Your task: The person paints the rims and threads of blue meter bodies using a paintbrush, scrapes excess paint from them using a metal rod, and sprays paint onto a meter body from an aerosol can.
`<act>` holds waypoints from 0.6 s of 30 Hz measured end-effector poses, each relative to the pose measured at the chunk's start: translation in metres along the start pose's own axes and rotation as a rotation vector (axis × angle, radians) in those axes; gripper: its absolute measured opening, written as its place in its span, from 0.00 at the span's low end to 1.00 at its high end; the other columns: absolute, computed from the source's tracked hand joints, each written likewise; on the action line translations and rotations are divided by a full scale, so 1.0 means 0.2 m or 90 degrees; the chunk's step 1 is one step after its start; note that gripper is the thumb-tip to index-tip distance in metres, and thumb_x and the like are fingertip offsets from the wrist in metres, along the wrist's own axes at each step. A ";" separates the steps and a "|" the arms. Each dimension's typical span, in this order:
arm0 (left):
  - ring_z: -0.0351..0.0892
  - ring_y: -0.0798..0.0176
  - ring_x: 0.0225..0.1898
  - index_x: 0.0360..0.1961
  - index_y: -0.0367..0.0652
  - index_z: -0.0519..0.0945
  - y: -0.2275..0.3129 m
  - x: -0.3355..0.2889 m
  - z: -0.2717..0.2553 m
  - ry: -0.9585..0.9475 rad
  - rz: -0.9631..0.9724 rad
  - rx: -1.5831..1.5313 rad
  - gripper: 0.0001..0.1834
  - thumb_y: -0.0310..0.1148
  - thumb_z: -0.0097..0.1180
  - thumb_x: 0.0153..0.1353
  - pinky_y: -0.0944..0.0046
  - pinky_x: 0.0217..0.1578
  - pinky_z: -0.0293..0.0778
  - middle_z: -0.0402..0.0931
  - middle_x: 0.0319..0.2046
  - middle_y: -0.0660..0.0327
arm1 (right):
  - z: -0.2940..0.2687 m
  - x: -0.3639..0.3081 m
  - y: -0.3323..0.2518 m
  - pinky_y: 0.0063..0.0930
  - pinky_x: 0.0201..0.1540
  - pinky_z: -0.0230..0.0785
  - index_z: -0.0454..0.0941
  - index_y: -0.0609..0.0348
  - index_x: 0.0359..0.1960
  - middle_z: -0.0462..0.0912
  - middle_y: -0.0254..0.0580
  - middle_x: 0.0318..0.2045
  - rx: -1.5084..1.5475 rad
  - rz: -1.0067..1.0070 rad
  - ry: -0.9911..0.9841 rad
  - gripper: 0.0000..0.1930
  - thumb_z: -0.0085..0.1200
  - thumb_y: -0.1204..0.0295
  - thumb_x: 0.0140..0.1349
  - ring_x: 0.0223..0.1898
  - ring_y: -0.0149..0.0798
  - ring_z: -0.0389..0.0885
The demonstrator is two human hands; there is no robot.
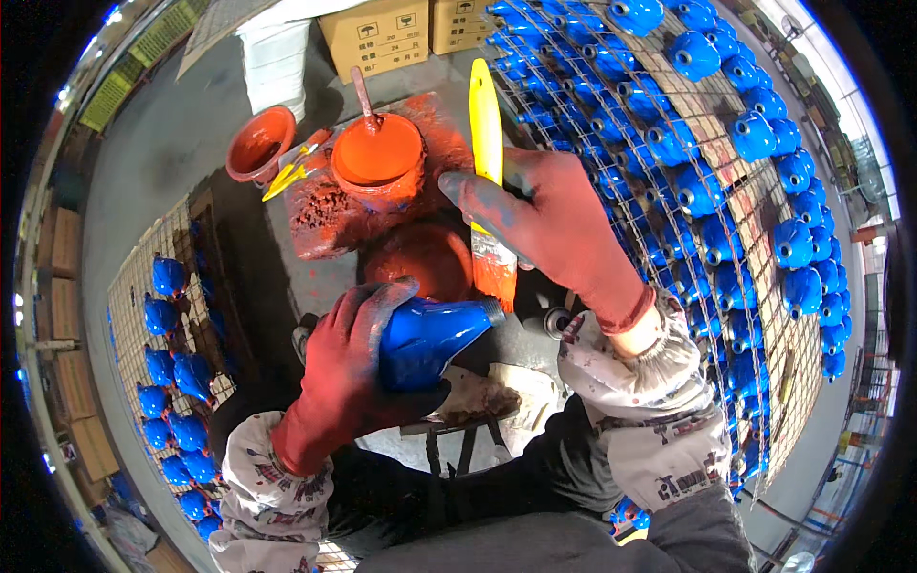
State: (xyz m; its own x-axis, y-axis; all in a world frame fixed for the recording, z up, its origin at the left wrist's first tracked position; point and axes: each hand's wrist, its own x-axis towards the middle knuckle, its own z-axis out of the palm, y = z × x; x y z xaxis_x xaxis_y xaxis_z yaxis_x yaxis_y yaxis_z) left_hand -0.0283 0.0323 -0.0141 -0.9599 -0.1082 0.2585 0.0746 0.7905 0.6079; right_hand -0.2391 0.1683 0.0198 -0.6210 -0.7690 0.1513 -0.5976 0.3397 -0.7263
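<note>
My left hand [349,353], in a red glove with dark stained fingertips, is wrapped round a glossy blue bulb-shaped part [430,342]. The part lies on its side, its threaded neck pointing right. My right hand [559,215], gloved alike, grips a paintbrush [487,134] with a yellow handle. The brush points down, its red-coated bristles close to the threaded neck; I cannot tell whether they touch it. Beyond my hands stands a pot of orange-red paint [379,153] with a stick in it. Below that pot is a red-stained bowl [420,260], partly hidden by my left hand.
Wire racks carrying many blue parts stand on the right [697,191] and on the left [170,277]. A red bucket [260,143] and a second yellow-handled brush [287,177] are beside the paint-smeared board [325,229]. Cardboard boxes [377,38] stand at the back.
</note>
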 end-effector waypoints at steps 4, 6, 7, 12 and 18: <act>0.78 0.41 0.47 0.61 0.42 0.67 -0.02 0.01 -0.01 0.010 -0.008 0.030 0.51 0.42 0.78 0.31 0.47 0.47 0.76 0.74 0.50 0.46 | -0.02 -0.05 -0.07 0.26 0.25 0.66 0.85 0.64 0.34 0.80 0.41 0.19 0.008 -0.159 0.081 0.08 0.62 0.71 0.59 0.20 0.30 0.75; 0.78 0.41 0.47 0.61 0.42 0.67 -0.03 0.01 -0.01 0.017 -0.034 0.039 0.52 0.42 0.78 0.31 0.48 0.47 0.76 0.73 0.51 0.47 | -0.04 -0.07 -0.10 0.26 0.27 0.69 0.85 0.63 0.34 0.81 0.41 0.21 -0.032 -0.241 0.099 0.06 0.62 0.73 0.58 0.21 0.34 0.79; 0.78 0.40 0.48 0.61 0.42 0.67 -0.04 0.01 -0.01 0.019 -0.054 0.025 0.51 0.42 0.78 0.32 0.48 0.47 0.76 0.73 0.50 0.46 | -0.04 -0.08 -0.11 0.27 0.28 0.71 0.85 0.63 0.34 0.82 0.41 0.21 -0.050 -0.283 0.108 0.06 0.61 0.74 0.58 0.22 0.35 0.81; 0.78 0.41 0.50 0.60 0.40 0.68 -0.06 0.01 -0.02 0.045 -0.152 -0.043 0.49 0.43 0.78 0.35 0.50 0.51 0.75 0.73 0.51 0.46 | -0.07 -0.10 -0.14 0.37 0.38 0.70 0.83 0.58 0.34 0.86 0.41 0.32 -0.093 -0.464 0.092 0.12 0.60 0.65 0.52 0.30 0.44 0.82; 0.77 0.60 0.52 0.61 0.37 0.68 -0.06 0.02 -0.05 0.072 -0.319 -0.553 0.42 0.42 0.74 0.47 0.60 0.51 0.75 0.76 0.52 0.53 | 0.01 -0.11 -0.08 0.34 0.41 0.76 0.78 0.66 0.41 0.84 0.48 0.37 0.137 -0.423 0.193 0.12 0.60 0.75 0.56 0.36 0.42 0.83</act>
State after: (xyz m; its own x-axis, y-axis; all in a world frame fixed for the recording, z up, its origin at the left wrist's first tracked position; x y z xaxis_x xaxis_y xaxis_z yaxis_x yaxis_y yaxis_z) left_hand -0.0307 0.0165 -0.0121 -0.9068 -0.3998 -0.1340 -0.1154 -0.0702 0.9908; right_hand -0.2145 0.1786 0.0268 -0.2964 -0.5821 0.7572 -0.8015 -0.2796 -0.5287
